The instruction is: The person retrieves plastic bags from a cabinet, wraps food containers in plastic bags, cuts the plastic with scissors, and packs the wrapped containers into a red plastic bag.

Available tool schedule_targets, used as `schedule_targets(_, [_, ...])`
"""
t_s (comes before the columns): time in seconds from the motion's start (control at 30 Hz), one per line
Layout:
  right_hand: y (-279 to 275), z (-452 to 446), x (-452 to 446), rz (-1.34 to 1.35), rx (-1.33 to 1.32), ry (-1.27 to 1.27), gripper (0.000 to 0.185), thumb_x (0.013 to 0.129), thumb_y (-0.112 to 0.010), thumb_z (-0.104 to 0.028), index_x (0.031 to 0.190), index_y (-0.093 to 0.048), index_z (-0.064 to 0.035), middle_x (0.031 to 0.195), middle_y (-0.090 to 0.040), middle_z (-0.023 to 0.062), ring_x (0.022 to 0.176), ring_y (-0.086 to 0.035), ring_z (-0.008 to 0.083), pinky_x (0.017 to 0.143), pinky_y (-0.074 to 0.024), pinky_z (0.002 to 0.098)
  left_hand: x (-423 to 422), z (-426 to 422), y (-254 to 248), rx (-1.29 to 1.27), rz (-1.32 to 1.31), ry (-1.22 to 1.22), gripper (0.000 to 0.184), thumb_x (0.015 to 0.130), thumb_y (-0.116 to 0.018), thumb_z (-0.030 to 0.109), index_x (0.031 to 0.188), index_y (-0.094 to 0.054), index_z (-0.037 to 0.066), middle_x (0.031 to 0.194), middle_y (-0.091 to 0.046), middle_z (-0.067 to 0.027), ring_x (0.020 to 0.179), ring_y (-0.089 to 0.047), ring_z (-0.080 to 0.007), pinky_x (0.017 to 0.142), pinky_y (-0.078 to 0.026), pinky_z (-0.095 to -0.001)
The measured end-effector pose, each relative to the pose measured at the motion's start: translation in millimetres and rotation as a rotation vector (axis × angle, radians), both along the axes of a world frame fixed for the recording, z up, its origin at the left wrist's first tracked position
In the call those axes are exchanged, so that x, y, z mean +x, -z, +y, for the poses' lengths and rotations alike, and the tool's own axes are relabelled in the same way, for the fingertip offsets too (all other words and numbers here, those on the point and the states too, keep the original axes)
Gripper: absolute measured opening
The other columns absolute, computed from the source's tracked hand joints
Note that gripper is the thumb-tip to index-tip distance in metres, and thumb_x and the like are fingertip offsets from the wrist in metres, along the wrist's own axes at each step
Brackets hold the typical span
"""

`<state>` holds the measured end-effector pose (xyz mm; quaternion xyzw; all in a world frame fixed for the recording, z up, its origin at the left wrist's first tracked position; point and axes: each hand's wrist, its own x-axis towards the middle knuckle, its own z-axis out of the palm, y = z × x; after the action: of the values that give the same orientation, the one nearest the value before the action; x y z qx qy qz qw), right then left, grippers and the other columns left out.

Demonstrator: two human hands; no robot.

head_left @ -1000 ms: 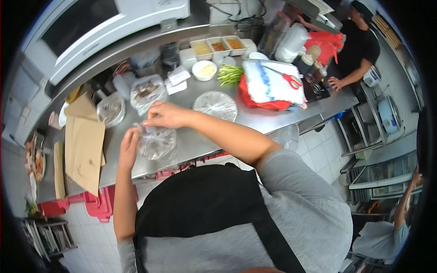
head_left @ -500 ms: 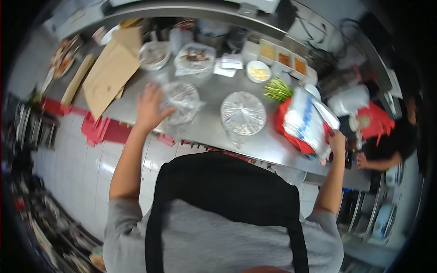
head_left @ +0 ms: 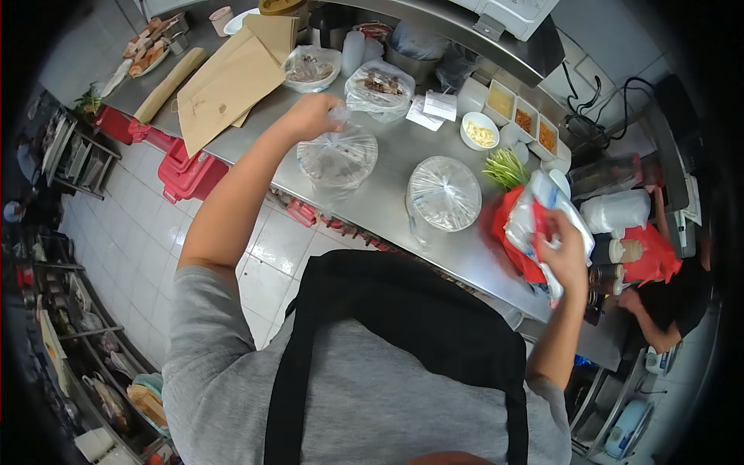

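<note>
My left hand (head_left: 314, 116) is closed in a pinch on the gathered top of the clear plastic bag over the left bowl (head_left: 339, 161). A second bowl wrapped in clear plastic (head_left: 444, 195) stands on the counter between my hands. On the right, my right hand (head_left: 566, 249) is closed around a strip of red plastic bag (head_left: 540, 223), slightly blurred. Beneath it lie a pack of white plastic bags (head_left: 559, 192) and more red plastic. Green cut stalks (head_left: 505, 169) lie just behind this pile.
Brown cardboard sheets (head_left: 225, 91) cover the counter's left. Bagged bowls (head_left: 380, 87), paper slips (head_left: 432, 108), a small white bowl (head_left: 480, 132) and seasoning trays (head_left: 524, 118) line the back. A co-worker's arm (head_left: 655, 322) reaches in at the right. Pink bins (head_left: 188, 174) stand below.
My left hand has gone from spread beside the left bowl to pinching its plastic top. My right hand has shifted over the bag pile, and the view has turned slightly.
</note>
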<state>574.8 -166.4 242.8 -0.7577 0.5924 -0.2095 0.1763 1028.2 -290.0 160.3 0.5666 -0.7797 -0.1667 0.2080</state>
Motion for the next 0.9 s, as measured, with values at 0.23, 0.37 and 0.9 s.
schedule_targets(0.23, [43.1, -55.5, 180.3, 0.346, -0.097, -0.329, 0.053, 0.062, -0.062, -0.045, 0.084, -0.062, 0.0032, 0.081, -0.064, 0.0215, 0.078, -0.062, 0.0365, 0.072, -0.0479, 0.043, -2.2, 3.8, -17.9, -0.091, -0.005, 0.042, 0.027, 0.063, -0.074, 0.008, 0.087, -0.064, 0.004, 0.084, -0.065, -0.0158, 0.08, -0.063, -0.0305, 0.072, -0.048, -0.0355])
schedule_targets(0.37, [57.6, -69.4, 234.6, 0.358, 0.012, -0.26, 0.056, 0.063, -0.063, -0.047, 0.085, -0.062, 0.0038, 0.083, -0.064, 0.0215, 0.08, -0.063, 0.0353, 0.074, -0.0482, 0.0427, 1.4, 2.0, -16.0, -0.128, 0.018, 0.092, 0.025, 0.062, -0.074, 0.007, 0.085, -0.064, 0.004, 0.082, -0.064, -0.0165, 0.079, -0.063, -0.0312, 0.071, -0.048, -0.0356])
schedule_targets(0.9, [-8.4, -5.0, 96.0, -0.111, -0.242, 0.151, 0.024, 0.077, -0.069, -0.021, 0.077, -0.058, -0.0001, 0.063, -0.06, 0.0057, 0.055, -0.054, 0.0135, 0.052, -0.0427, 0.0296, -24.0, 44.7, -85.3, -0.42, 0.462, 0.166, 0.015, 0.076, -0.061, -0.005, 0.087, -0.063, 0.005, 0.092, -0.061, -0.0077, 0.081, -0.058, -0.0156, 0.067, -0.048, -0.0264])
